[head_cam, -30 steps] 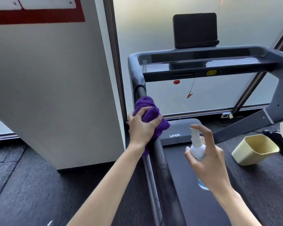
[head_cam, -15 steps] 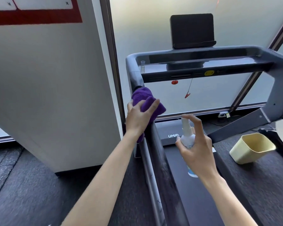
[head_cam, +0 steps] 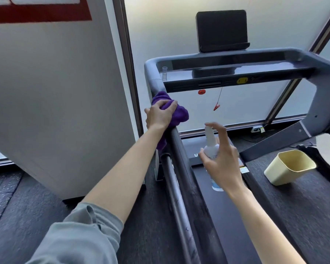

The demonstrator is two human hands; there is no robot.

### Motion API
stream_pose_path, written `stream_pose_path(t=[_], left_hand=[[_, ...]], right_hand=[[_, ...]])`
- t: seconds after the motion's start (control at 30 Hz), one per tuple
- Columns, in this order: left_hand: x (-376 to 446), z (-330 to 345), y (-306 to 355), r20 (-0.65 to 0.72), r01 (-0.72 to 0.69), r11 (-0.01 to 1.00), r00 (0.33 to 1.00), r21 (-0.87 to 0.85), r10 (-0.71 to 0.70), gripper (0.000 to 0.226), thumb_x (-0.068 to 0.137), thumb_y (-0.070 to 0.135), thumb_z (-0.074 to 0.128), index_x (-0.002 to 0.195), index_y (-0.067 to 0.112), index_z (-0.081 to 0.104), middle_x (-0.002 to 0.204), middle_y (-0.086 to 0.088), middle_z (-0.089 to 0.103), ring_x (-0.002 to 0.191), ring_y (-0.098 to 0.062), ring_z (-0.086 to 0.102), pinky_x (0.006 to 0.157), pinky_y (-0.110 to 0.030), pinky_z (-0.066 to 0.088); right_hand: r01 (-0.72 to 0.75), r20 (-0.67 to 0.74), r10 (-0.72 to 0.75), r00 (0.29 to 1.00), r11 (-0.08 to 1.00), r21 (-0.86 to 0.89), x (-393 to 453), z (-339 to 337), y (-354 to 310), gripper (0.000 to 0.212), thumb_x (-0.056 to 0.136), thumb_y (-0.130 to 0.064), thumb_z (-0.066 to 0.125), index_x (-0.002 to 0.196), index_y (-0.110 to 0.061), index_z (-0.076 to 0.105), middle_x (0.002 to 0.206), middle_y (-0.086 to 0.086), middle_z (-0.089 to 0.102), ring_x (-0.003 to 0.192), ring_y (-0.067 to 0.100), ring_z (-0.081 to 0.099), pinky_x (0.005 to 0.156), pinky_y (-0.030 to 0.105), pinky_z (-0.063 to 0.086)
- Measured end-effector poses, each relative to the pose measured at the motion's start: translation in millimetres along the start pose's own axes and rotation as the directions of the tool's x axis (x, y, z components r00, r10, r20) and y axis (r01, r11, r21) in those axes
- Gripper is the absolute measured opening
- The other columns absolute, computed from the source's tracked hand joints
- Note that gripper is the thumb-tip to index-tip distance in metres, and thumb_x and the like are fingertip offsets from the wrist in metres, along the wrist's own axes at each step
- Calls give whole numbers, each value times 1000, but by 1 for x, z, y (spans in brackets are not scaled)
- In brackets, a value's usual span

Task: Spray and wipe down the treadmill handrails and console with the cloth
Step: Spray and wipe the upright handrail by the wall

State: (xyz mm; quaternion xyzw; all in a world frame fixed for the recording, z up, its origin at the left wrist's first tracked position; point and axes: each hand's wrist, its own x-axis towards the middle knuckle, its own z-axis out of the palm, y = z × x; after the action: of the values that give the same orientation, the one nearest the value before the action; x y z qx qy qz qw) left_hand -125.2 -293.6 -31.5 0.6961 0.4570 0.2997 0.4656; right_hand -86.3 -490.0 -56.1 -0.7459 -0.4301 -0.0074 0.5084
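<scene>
My left hand (head_cam: 159,116) grips a bunched purple cloth (head_cam: 179,113) wrapped over the upper end of the treadmill's left handrail (head_cam: 181,159), just below the rail's grey corner. My right hand (head_cam: 222,161) holds a small white spray bottle (head_cam: 211,143) upright over the belt, index finger raised above the nozzle. The dark console (head_cam: 236,73) crosses at the top, with a black tablet holder (head_cam: 222,30) above it. The right handrail (head_cam: 324,88) slopes down at the right edge.
A white partition panel (head_cam: 55,92) stands close to the left of the rail. A pale yellow bin (head_cam: 290,166) lies tilted on the floor mat to the right. A red safety clip (head_cam: 216,107) hangs under the console, and a small clear cup (head_cam: 164,72) stands at its left end.
My left hand slid the cloth up the left handrail toward the console corner. My right hand with the spray bottle rose a little and stayed beside the rail.
</scene>
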Motion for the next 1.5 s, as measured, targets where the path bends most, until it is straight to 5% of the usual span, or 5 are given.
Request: stream_pose_path(t=[0.27,0.47,0.7,0.97,1.5], left_hand=[[-68,-14,-21,14,-54,994,998,-96,55,34,63,62,69,80,34,64,102,-4,69,98,-24,64,93,-45,51],[-62,0,-18,58,-8,998,998,-66,12,33,78,46,72,107,39,60,122,-4,43,105,-22,51,94,-26,38],[5,-2,14,52,28,991,998,129,-35,41,79,35,72,118,30,59,129,-9,33,110,-32,53,89,-30,36],[-37,-9,3,90,-32,989,996,142,19,44,79,38,70,121,33,58,131,-6,31,110,-31,53,96,-35,40],[-129,-10,8,105,56,995,992,79,-64,42,67,43,74,106,41,58,130,-5,43,103,-25,52,105,-34,39]], right_hand=[[-10,7,10,1000,1000,0,-1,3,-2,60,78,2,60,122,-35,42,54,-3,41,47,13,40,46,19,37],[-45,-14,45,999,999,19,-3,-3,6,62,80,2,60,122,-39,41,55,12,52,47,30,53,47,37,51],[-41,-77,38,996,998,-42,-1,-5,3,63,79,3,61,122,-38,40,55,5,51,46,23,52,46,26,45],[-25,-116,19,993,999,-44,-18,-18,-16,63,79,1,60,122,-40,39,62,15,54,50,33,55,48,45,52],[82,36,-83,996,996,32,-60,-62,-13,63,78,3,61,123,-35,40,64,-4,49,53,17,47,46,18,39]])
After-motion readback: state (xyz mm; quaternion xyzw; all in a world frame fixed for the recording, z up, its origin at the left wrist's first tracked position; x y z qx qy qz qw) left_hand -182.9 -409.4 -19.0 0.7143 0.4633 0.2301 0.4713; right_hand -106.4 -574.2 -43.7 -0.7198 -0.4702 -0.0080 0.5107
